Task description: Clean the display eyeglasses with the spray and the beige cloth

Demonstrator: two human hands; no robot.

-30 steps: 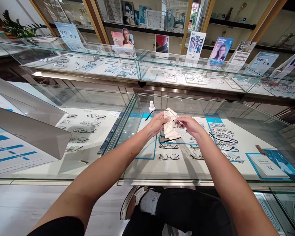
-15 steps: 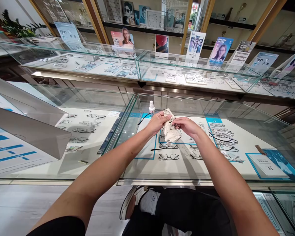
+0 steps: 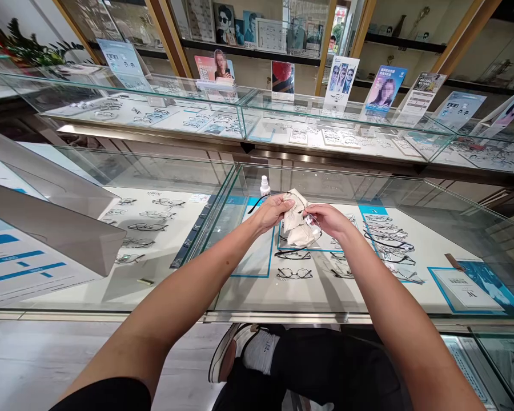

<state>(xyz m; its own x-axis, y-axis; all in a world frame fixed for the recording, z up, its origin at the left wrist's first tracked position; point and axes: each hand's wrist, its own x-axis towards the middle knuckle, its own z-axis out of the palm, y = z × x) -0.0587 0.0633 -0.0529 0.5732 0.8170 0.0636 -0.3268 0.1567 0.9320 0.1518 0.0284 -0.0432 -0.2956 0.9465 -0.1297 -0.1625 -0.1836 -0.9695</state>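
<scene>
Above the glass counter, my left hand is closed on a cream cloth and a pair of thin dark-framed glasses. One dark temple sticks out to the left past my left hand. The cloth is bunched over part of the frame and hangs below my fingers. My right hand pinches the glasses at the cloth's right edge, and a round lens rim shows just below its fingertips. A small white bottle stands just behind my left hand.
Rows of glasses lie inside the counter under my hands. Large folded cards stand at the left. Behind is a second glass case with upright cards on top.
My left hand and the glasses have shifted slightly right, and the cloth is spread a little wider. More of the lens rim shows at the right of the cloth.
</scene>
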